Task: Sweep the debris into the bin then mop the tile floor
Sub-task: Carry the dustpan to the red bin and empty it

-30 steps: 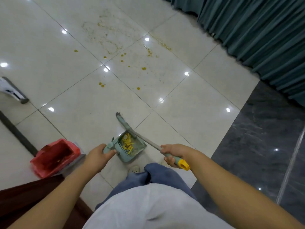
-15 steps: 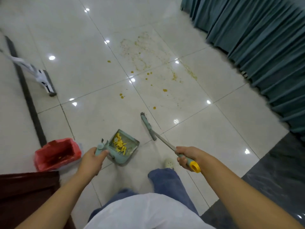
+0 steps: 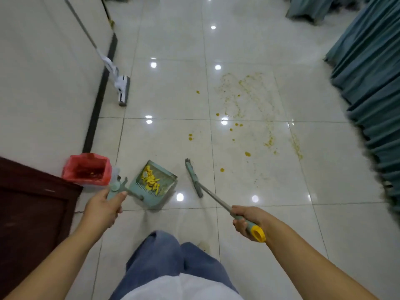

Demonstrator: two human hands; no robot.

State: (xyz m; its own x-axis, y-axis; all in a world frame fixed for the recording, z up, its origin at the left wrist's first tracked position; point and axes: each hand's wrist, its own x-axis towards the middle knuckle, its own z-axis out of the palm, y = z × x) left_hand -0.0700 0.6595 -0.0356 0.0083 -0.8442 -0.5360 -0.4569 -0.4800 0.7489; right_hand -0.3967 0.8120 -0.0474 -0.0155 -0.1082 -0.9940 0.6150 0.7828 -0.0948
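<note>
My left hand grips the handle of a pale green dustpan loaded with yellow scraps. The pan hangs just right of a small bin lined with a red bag. My right hand grips the yellow-capped handle of a small broom, whose head rests on the tile to the right of the pan. Yellow crumbs and smears lie scattered on the floor farther ahead. A flat mop leans against the left wall.
A dark wooden cabinet stands at the left, beside the bin. Teal curtains hang along the right side. The white wall has a dark skirting strip. My legs in blue trousers are at the bottom centre.
The view has swung left, bringing the bin, wall and mop nearer the centre. The loaded dustpan has moved closer to the red bin. The broom head stays on the floor beside it.
</note>
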